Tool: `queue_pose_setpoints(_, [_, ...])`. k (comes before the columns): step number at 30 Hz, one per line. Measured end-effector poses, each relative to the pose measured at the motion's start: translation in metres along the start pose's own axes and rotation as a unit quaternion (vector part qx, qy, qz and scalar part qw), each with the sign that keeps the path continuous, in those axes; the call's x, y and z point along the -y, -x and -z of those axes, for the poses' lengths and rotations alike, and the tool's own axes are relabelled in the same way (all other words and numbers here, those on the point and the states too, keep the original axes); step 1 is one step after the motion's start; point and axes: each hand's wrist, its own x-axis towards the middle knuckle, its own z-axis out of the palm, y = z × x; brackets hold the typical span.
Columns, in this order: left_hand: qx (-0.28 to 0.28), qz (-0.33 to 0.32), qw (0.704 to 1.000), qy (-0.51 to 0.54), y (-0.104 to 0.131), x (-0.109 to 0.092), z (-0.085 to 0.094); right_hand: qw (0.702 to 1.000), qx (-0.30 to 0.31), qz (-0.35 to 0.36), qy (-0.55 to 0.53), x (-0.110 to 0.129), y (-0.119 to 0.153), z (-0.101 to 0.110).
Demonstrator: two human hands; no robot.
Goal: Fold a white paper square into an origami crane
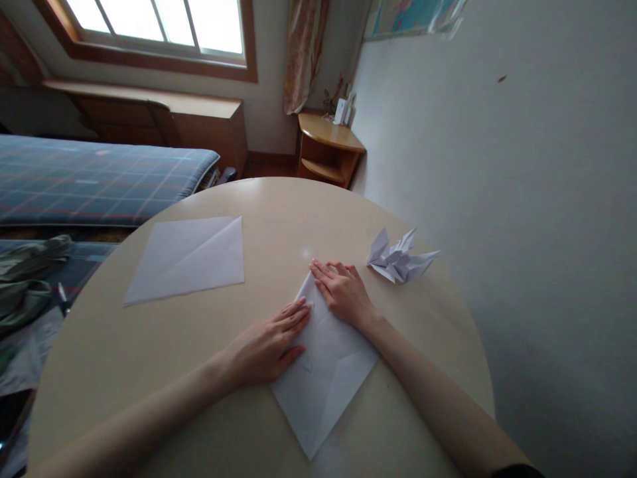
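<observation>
A white sheet of paper point(323, 392) with crease lines lies in a diamond shape on the round table point(279, 206), one corner toward me. My left hand point(273, 342) rests flat on its left edge, where a flap is folded inward, the thumb apart from the fingers. Near the far corner, my right hand point(343, 289) presses down on the paper with its fingers stretched out. Folded white paper figures point(398, 257) with pointed tips sit just beyond my right hand. More flat white paper point(199, 255), with a diagonal crease, lies at the left.
A wall point(547, 199) runs close along the table's right side. Beyond the table's left edge is a bed with a blue plaid mattress point(99, 179), with crumpled clothing point(30, 279) nearer me. A wooden corner shelf point(331, 136) stands past the far edge.
</observation>
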Motion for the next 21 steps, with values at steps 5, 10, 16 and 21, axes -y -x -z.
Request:
queue_pose_setpoints(5, [-0.004,-0.001,1.000,0.003,0.000,-0.002,0.001,1.000,0.002,-0.001,0.008,0.001,0.000,0.001])
queue_pose_setpoints(10, [0.012,0.001,1.000,-0.021,-0.001,-0.003,0.003,1.000,-0.004,-0.015,0.002,0.000,0.001,-0.002])
queue_pose_setpoints(16, [0.021,0.004,0.996,-0.081,-0.003,-0.006,0.004,0.999,-0.013,-0.048,0.009,-0.005,0.001,-0.012])
queue_pose_setpoints(21, [0.017,0.015,0.991,-0.133,-0.005,-0.011,0.006,0.995,-0.060,-0.074,-0.008,-0.008,0.001,-0.014])
